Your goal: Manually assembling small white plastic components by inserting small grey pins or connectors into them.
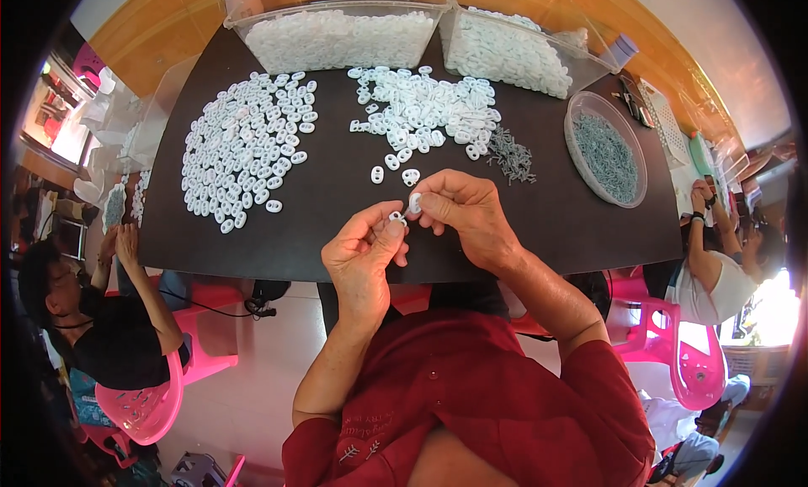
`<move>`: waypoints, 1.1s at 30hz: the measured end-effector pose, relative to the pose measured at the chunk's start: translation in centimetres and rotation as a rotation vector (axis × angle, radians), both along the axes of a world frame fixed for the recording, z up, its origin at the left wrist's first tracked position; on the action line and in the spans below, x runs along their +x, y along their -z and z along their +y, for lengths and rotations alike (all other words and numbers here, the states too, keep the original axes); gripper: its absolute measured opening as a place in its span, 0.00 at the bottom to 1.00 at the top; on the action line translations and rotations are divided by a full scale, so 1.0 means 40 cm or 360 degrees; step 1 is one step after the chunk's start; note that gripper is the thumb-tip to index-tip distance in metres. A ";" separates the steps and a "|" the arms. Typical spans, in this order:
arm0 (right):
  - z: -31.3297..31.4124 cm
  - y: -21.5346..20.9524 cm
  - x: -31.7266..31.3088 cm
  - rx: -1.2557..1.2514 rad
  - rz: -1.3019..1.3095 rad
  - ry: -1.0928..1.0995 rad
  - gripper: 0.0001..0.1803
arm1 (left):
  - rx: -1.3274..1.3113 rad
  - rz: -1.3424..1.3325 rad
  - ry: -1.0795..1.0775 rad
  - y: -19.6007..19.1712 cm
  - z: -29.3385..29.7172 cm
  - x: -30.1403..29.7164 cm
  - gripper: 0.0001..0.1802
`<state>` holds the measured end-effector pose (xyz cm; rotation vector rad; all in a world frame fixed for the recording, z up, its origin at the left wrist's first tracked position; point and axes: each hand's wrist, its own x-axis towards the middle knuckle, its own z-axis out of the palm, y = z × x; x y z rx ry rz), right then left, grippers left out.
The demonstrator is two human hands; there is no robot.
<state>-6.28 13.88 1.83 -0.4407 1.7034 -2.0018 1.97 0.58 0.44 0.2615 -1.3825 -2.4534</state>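
My left hand [366,239] pinches a small white plastic piece [398,219] between thumb and fingers. Close beside it, my right hand [463,211] grips a white oval plastic piece [415,202] under its thumb. The two pieces nearly meet; whether they touch, I cannot tell. Just beyond my fingers lie two loose oval two-holed pieces, one [377,175] to the left and one [410,177] nearer my right hand. A heap of white pieces [429,108] spreads behind them. At its right edge sits a small pile of thin grey-green pins [511,156].
On the left of the dark table [328,234] lies a wide spread of oval pieces [244,142]. Two clear bins [337,41] [513,53] full of white parts line the back. A round clear dish [606,150] of pins stands right. Co-workers [101,319] [715,268] sit at both sides.
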 end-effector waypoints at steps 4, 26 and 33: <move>0.003 -0.009 -0.004 0.0102 0.0030 -0.0004 0.07 | -0.0227 -0.0035 -0.0146 0.003 0.005 0.007 0.11; -0.016 0.013 0.024 0.0198 0.0350 0.0143 0.07 | -0.0402 -0.0011 -0.0313 0.030 0.027 0.001 0.09; -0.019 0.025 0.039 0.0372 0.0703 0.0195 0.06 | -0.0187 -0.0009 -0.0259 0.023 0.035 0.000 0.12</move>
